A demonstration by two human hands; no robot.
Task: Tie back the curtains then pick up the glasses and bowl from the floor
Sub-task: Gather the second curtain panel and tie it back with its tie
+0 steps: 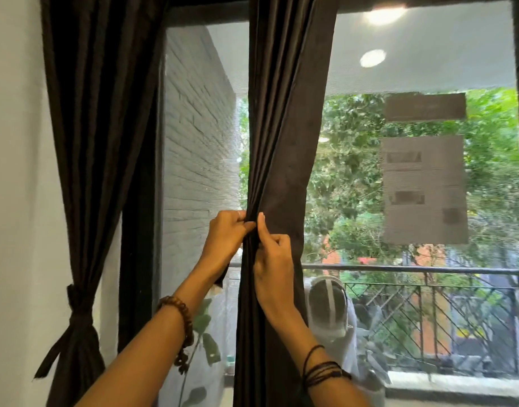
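Head view: both hands pinch pleated dark curtain [270,171].

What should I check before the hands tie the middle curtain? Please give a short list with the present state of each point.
1. Left curtain already tied with its tie-back: ok.
2. Middle curtain gathered into a bundle: ok, both hands pinch it.
3. Left hand gripping the folds: ok.
4. Right hand gripping the folds: ok.
5. Tie-back for the middle curtain within reach: cannot tell, none is visible.
6. Glasses and bowl on the floor: cannot tell, the floor is out of view.
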